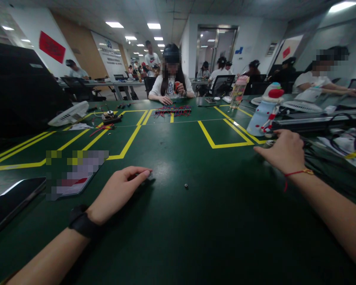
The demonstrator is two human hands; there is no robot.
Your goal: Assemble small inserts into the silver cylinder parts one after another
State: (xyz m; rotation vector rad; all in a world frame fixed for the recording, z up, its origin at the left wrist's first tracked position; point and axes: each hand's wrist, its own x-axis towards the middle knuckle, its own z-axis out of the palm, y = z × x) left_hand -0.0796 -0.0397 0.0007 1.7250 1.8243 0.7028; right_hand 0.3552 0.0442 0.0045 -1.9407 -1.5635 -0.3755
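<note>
My left hand (118,192), with a black band at its wrist, rests low over the green table (172,237). Its thumb and index finger press together at the tips; whatever is between them is too dark and small to make out. My right hand (284,152), wearing a red string bracelet (298,173), reaches to the right side of the table. Thumb and index finger are spread apart around a small silvery metal piece (269,143); whether they touch it I cannot tell. Between my hands lies a tiny metal ring-like part (186,186).
Beside my right hand stand a blue bottle (259,118) and a tangle of black cables (344,138). To the left lie a phone (14,202) and a flat, partly blurred case (83,174). Across the table, a person (172,83) sits behind a bundle of wires (173,111).
</note>
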